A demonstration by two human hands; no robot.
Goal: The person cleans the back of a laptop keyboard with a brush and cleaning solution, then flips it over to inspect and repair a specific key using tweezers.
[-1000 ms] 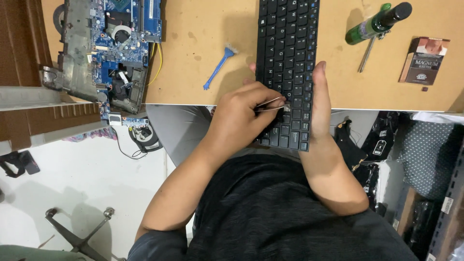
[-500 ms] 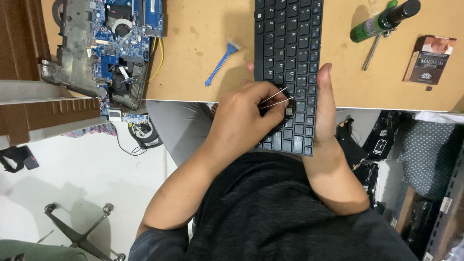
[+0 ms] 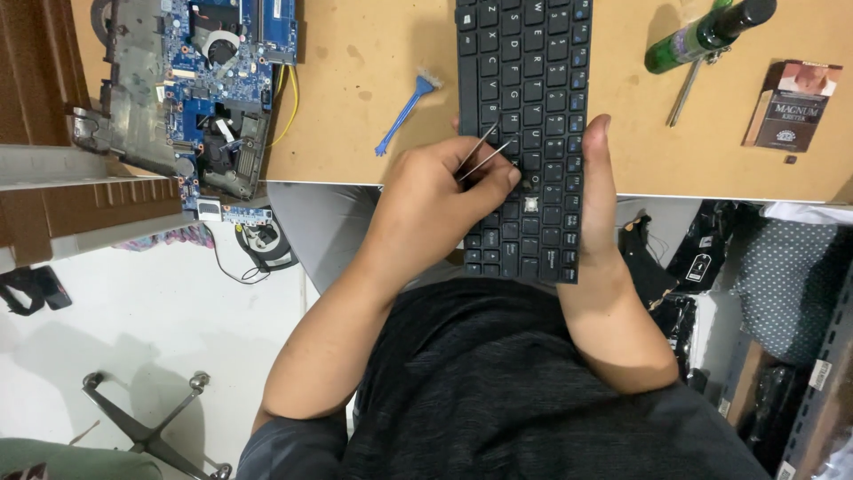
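L hand [image 3: 435, 209]: grip pinched narrow on metal tweezers [image 3: 484, 151], tips pointed away over the keys
R hand [image 3: 597, 191]: laid along kbd's right edge, thumb up; grip can't be told, fingers hidden under
Keyboard [image 3: 524, 80]: black, half on the counter [image 3: 355, 98], near end over the lap
Change: vs a sec ago, tweezers swung up, hand slid left; a bare key slot [image 3: 533, 204] is now uncovered, so that cap seems off
Nearby: blue brush [image 3: 404, 111], opened laptop board [image 3: 213, 80], green bottle [image 3: 706, 36]
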